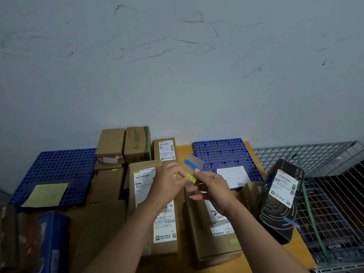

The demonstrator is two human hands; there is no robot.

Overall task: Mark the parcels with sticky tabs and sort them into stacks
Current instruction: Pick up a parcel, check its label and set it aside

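Observation:
My right hand (211, 187) holds a clear sheet of sticky tabs (195, 163) with a blue tab on it. My left hand (169, 182) pinches a yellow-green tab (191, 177) at that sheet. Both hands hover over brown cardboard parcels with shipping labels: a long one (145, 194) under the left hand and another (214, 233) under the right wrist. A black parcel (279, 200) with a blue tab leans at the right. More brown parcels (126, 146) are stacked at the back.
Two blue perforated mats lie on the yellow table: the left one (55, 170) bears a yellow note, the right one (226, 154) a white note. A wire cage (331, 194) stands at the right. A blue packet (53, 239) sits at the lower left.

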